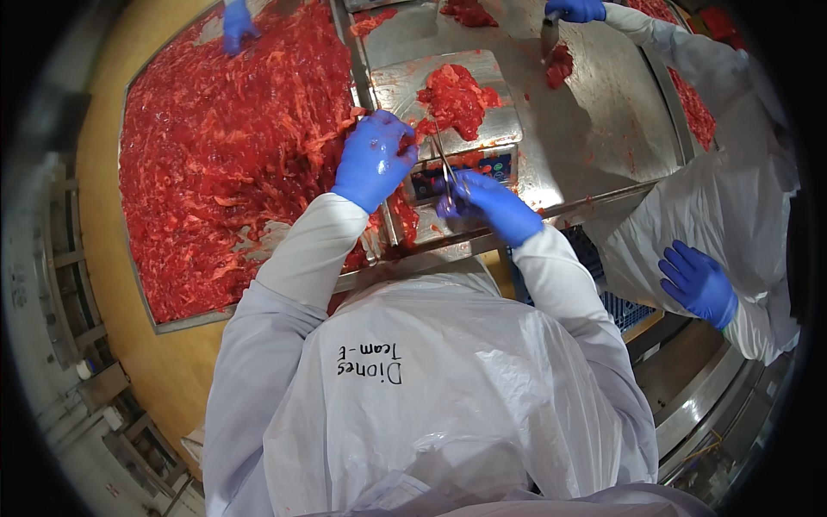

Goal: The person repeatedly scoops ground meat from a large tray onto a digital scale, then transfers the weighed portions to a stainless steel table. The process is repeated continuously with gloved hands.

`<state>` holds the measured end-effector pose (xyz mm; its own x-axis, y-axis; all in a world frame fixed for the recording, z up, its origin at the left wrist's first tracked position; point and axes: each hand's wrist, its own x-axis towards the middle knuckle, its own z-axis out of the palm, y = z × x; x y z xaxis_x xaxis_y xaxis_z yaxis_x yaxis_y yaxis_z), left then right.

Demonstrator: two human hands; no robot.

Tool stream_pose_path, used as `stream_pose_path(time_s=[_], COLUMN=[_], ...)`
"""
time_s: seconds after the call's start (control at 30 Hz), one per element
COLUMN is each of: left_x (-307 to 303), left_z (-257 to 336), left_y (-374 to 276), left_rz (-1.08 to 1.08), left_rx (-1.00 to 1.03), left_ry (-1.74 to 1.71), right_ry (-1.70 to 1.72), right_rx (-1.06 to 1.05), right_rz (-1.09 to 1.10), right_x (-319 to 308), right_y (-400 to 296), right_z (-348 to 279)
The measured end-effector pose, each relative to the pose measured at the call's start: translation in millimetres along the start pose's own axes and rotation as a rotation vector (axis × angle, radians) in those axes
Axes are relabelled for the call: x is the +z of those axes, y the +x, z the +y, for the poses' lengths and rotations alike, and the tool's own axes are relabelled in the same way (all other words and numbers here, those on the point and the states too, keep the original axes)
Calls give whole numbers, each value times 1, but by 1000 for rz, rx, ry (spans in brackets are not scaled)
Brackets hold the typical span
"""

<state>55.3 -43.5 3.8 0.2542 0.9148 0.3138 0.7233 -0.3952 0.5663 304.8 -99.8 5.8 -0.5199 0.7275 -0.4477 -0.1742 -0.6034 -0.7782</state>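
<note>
My right hand (501, 203), in a blue glove, grips metal scissors (444, 155) whose blades point up toward the scale platform. Beside the blade tips, my left hand (375, 158), also gloved in blue, is curled with its fingertips at a small strip of raw red meat (424, 128). The fingers partly hide where they pinch it. A larger lump of raw meat (460, 100) rests on the steel platform of a weighing scale (400, 87). Below the platform, the scale's button panel (497, 167) is partly covered by my right hand and the scissors.
A wide steel tray (194, 320) of shredded raw meat (232, 148) lies to the left. Another person's gloved hand (239, 27) touches that meat. On the right, a co-worker's hand (575, 10) holds a tool by a meat piece (559, 66); their other hand (701, 284) hangs lower.
</note>
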Motion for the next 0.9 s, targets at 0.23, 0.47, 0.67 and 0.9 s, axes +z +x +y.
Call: stream_pose_path(time_s=[0.23,0.47,0.67,0.9], left_x=[-20,-40,-21,40], left_z=[-25,-123,-111,12], left_y=[-47,-112,-31,71], left_rz=[-105,-189,242,-188], left_rx=[-74,-417,-437,76], left_ry=[-34,94,-123,-273], right_ry=[-8,-456,-399,-592], right_rx=[-34,84,-111,-244], right_rz=[-49,-138,344,173], right_x=[7,-3,-87,-45], right_y=[41,-11,-54,42], right_z=[12,37,15,-63])
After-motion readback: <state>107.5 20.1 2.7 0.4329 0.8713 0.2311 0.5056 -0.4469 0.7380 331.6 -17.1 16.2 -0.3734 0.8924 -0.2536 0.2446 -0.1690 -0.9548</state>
